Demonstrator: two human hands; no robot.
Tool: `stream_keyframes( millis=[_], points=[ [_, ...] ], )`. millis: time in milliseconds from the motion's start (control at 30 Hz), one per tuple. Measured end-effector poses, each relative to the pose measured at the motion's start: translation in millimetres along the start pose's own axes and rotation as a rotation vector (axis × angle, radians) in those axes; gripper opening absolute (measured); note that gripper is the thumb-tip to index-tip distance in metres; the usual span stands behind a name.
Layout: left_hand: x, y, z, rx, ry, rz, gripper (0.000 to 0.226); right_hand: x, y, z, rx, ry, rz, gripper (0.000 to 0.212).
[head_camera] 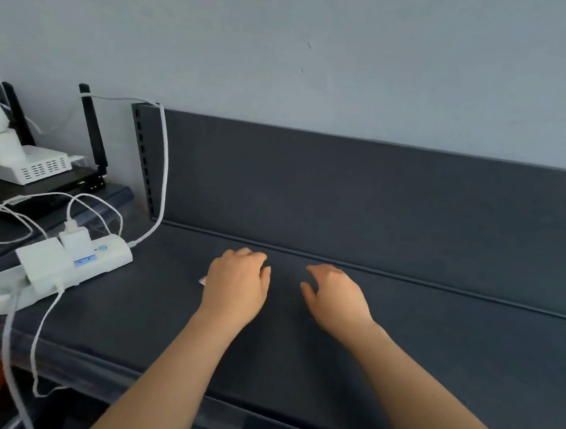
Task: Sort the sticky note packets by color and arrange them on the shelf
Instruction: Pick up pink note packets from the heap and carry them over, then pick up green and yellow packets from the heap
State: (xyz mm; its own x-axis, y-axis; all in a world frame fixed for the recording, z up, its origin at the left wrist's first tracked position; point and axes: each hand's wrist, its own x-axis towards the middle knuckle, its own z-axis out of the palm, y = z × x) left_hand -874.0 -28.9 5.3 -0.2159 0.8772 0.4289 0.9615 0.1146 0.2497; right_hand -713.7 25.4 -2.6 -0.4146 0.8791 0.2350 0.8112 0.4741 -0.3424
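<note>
My left hand hovers palm down over the dark grey shelf board, fingers curled under. A small pale corner of a sticky note packet pokes out at the hand's left edge; the rest of the packet is hidden beneath the palm, and its color cannot be made out. My right hand is a short way to the right, also palm down just above the board, with loosely curled fingers that hold nothing. No other packets are visible.
A white power strip with plugged adapters and trailing white cables lies on the shelf's left end. Behind it stand a black router and a white box. The shelf's back panel rises right behind my hands.
</note>
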Motion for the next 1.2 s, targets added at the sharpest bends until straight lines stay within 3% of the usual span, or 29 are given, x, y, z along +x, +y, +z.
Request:
stream_keyframes(
  millis=[467,1200],
  points=[
    [-34,161,28,-0.115,-0.103,0.311,0.032,-113,126,-77,-0.117,0.143,0.303,0.033],
    [-144,547,86,-0.287,-0.234,0.584,0.038,-361,415,-251,-0.215,0.225,0.639,0.034]
  ],
)
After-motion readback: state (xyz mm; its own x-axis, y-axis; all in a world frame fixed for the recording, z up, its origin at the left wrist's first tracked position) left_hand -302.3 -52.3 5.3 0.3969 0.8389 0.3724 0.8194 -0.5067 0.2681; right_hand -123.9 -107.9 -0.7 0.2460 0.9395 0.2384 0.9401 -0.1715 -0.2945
